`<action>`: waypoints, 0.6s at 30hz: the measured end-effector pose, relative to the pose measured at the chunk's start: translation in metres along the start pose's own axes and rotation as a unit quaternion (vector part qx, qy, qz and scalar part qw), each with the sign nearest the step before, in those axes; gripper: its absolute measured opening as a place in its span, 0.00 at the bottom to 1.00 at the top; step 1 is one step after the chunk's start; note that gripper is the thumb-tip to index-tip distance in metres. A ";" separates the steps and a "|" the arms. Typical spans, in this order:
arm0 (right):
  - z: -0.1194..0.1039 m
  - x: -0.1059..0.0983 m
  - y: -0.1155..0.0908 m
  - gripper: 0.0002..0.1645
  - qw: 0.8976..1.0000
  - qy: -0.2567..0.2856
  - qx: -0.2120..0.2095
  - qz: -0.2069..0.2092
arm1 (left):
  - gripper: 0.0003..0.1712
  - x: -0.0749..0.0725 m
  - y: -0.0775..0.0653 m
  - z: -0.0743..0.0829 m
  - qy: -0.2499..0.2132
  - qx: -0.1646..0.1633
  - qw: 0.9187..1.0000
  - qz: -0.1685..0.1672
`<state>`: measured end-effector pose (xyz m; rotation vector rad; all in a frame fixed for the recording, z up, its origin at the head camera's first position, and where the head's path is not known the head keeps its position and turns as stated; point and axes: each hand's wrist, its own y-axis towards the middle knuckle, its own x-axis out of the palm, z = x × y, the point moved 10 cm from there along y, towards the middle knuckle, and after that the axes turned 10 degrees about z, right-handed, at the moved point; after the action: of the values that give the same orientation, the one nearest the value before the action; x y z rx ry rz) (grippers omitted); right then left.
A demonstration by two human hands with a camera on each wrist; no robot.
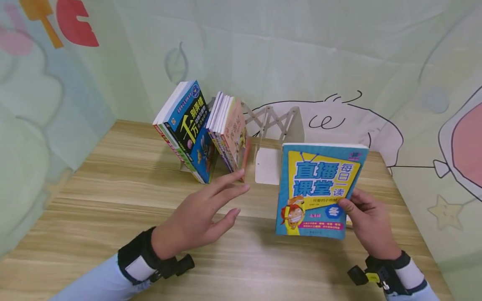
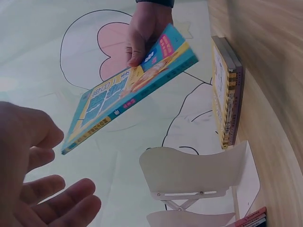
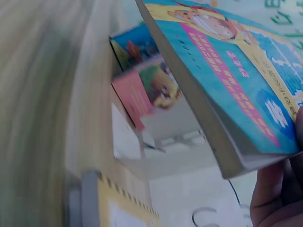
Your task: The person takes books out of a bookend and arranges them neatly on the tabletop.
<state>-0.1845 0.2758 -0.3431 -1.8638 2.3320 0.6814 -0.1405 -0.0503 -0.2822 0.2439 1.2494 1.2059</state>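
A blue and yellow paperback book [image 1: 320, 190] is tilted up above the right side of the table, its front cover toward me. My right hand [image 1: 376, 225] grips its right edge, thumb on the cover and fingers behind. In the right wrist view, the page edges of the paperback [image 3: 189, 99] show. To the left, my left hand [image 1: 196, 217] hovers over the table with fingers loosely extended, holding nothing. Beyond its fingertips, a thin pink-covered book [image 1: 235, 133] leans with several others in an expandable metal book rack [image 1: 267, 165].
A large blue and black book [image 1: 193, 129] leans at the rack's left. Yellow-covered books [image 2: 227, 90] lie on the wooden table [image 1: 101, 200] at the right, mostly hidden behind the held paperback in the head view. A printed cloth wall [image 1: 241, 54] borders the table.
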 end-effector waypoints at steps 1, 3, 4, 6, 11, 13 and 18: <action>0.004 -0.006 0.003 0.24 1.000 0.008 0.012 0.009 | 0.26 0.000 -0.001 -0.001 0.000 0.001 1.000 0.001; 0.012 -0.018 0.008 0.26 0.999 0.015 0.035 0.029 | 0.27 0.001 -0.001 -0.002 0.003 0.002 1.000 0.003; 0.016 -0.023 0.011 0.27 0.998 0.011 0.041 0.040 | 0.27 0.001 -0.002 -0.003 0.003 0.002 1.000 0.004; 0.024 -0.034 0.015 0.28 0.996 0.014 0.057 0.062 | 0.27 0.002 -0.002 -0.004 0.005 0.002 1.000 0.003; 0.039 -0.051 0.025 0.30 0.991 0.049 0.087 0.090 | 0.26 0.004 -0.004 -0.007 0.009 -0.007 1.000 -0.007; 0.045 -0.056 0.029 0.31 0.988 0.068 0.100 0.093 | 0.26 0.004 -0.004 -0.008 0.009 -0.012 1.000 -0.011; 0.062 -0.064 0.034 0.35 0.985 0.028 0.143 0.093 | 0.26 0.005 -0.004 -0.007 0.012 -0.013 1.000 -0.014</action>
<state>-0.2136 0.3629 -0.3675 -1.5789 2.5024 0.2903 -0.1449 -0.0511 -0.2905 0.1936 1.2539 1.2034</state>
